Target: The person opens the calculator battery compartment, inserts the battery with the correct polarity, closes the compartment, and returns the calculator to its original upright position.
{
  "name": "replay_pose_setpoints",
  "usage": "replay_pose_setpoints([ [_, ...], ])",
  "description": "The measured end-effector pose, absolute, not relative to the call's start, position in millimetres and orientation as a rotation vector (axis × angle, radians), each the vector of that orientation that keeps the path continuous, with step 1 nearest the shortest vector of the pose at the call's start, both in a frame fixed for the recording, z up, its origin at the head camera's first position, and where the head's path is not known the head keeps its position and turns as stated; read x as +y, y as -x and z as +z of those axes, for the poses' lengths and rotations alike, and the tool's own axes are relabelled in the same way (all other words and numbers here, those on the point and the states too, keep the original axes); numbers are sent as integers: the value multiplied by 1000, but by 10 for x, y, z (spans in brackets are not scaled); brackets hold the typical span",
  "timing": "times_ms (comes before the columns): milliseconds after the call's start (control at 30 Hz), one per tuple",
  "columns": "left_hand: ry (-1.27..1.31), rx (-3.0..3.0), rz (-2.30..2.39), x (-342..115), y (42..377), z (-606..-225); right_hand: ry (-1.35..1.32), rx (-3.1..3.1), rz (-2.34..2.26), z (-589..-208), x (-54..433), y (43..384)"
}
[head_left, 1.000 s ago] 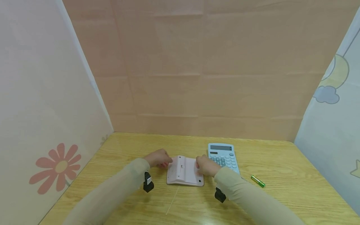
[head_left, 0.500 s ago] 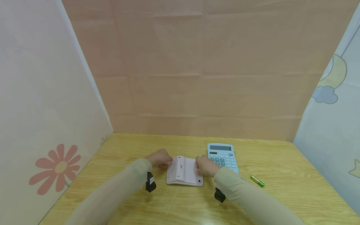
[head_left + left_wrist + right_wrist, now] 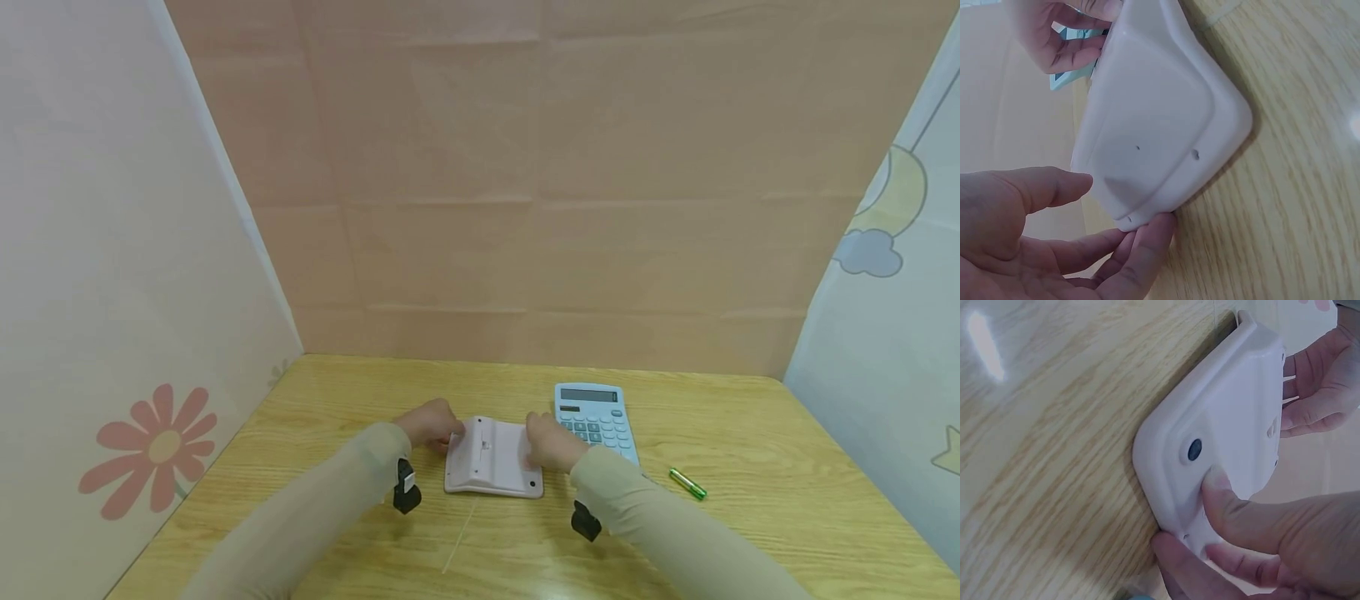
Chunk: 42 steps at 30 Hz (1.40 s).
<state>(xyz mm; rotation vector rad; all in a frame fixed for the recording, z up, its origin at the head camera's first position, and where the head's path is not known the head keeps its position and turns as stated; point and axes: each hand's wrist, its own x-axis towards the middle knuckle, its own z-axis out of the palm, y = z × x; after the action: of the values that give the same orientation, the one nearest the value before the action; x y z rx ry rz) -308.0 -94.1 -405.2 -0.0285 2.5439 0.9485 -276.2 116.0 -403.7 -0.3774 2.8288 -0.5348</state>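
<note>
Closest in, two pale sleeves, the left sleeve (image 3: 315,508) and the right sleeve (image 3: 667,521), reach out over the wood table (image 3: 540,542). A small black box sits at each wrist, the left box (image 3: 407,487) and the right box (image 3: 586,521). Between the arms, a thin pale line (image 3: 459,537) runs along the table. Just past it is the pink calculator (image 3: 506,458), with its back side up on the table, between the two hands. Its back has a raised hump, little holes and a dark round dot (image 3: 1195,449) near one corner. The right hand (image 3: 555,443) grips its right side, with the thumb on the back and fingers at the edge. The left hand (image 3: 429,423) has its fingers touching the other edge. Its thumb is by the edge too, but I cannot tell if it pinches. A shiny green battery (image 3: 687,484) lies off to the right, near the right sleeve. The blue calculator (image 3: 596,412) lies face up just past the right hand, which hides a bit of it. Far back hangs a plain tan cloth (image 3: 450,208). On the left, a white sheet shows a red flower (image 3: 161,448). On the right, another sheet shows a yellow moon (image 3: 907,192), a blue cloud (image 3: 870,252) and part of a star (image 3: 949,450).
</note>
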Motion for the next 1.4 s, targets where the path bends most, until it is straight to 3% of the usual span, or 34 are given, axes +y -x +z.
replay_pose_setpoints([
  [467, 37, 2525, 949, -942, 3024, -3983, 334, 2813, -473, -4025, 1102, 2766],
  [1400, 158, 2452, 1164, -1051, 3017, -3924, 117, 2544, -851, -3998, 1004, 2747],
])
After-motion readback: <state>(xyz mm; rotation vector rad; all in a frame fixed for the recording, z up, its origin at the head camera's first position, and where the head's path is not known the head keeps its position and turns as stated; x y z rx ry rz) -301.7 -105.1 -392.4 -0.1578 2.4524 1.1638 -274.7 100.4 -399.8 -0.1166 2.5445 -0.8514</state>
